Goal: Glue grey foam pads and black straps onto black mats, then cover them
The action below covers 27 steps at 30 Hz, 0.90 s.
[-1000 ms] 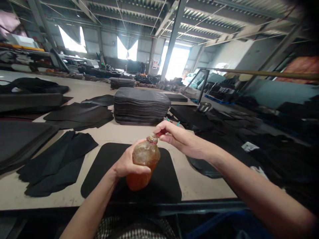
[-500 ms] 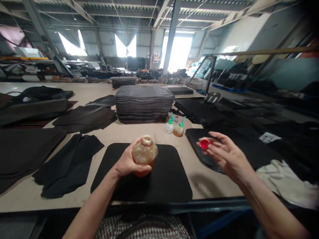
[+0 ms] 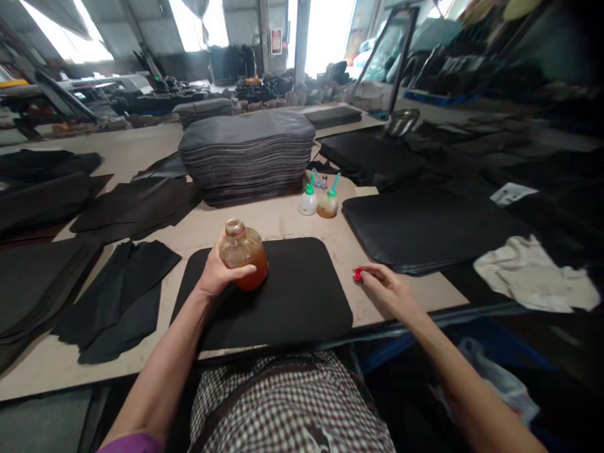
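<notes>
My left hand [image 3: 218, 272] is wrapped round a clear, uncapped bottle [image 3: 246, 257] of orange-brown liquid, tilted slightly over a black rounded mat [image 3: 302, 289]. Between the thumb and fingertips of my right hand [image 3: 389, 286] is a red cap [image 3: 357, 274], low over the bare tabletop just right of the mat; whether it touches the table I cannot tell. Behind the mat stand two small squeeze bottles with green spouts: a white one [image 3: 308, 201] and one holding some brown liquid [image 3: 328, 204].
A tall stack of dark mats [image 3: 250, 160] rises at the back. Black cut pieces [image 3: 120, 302] lie on the left. More black mats [image 3: 425, 226] and a pale cloth [image 3: 535, 274] are on the right. The table's front edge [image 3: 377, 330] runs close to my body.
My right hand has lowered the red cap toward the table beside the mat. The bottle in my left hand has shifted a little left. My view has tipped downward.
</notes>
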Tool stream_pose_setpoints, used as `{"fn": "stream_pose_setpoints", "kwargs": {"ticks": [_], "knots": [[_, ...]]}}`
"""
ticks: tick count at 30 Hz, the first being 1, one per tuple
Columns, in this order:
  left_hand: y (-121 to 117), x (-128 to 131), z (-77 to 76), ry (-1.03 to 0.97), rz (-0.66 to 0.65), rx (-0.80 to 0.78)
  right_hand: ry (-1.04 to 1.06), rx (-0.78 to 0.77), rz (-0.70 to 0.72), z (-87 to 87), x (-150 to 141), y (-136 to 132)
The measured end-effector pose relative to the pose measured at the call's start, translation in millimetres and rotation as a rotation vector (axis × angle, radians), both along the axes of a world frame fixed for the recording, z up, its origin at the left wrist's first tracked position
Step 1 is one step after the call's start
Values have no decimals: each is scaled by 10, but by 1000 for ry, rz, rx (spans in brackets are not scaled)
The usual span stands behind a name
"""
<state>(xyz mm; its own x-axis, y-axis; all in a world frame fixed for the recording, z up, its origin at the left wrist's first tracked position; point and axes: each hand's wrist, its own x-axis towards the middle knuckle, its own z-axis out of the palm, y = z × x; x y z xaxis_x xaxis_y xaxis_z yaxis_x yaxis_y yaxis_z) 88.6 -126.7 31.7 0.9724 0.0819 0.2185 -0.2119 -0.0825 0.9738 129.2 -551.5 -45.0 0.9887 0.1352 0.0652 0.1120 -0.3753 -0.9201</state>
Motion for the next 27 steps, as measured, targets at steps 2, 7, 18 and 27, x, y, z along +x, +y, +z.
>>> {"fn": "stream_pose_setpoints", "kwargs": {"ticks": [2,7,18,27], "knots": [[12,-7,-7,3,-2,-1,-91,-96,-12,-68,-10,26],[-3,-89,0,34,12,28,-234,-229,-41,-54,-25,16],[282,-390,-135,59,86,-40,47,82,-59,-43,-6,-83],[420,-550,-159,-37,199,-216,-31,120,-111,-7,-44,4]]}}
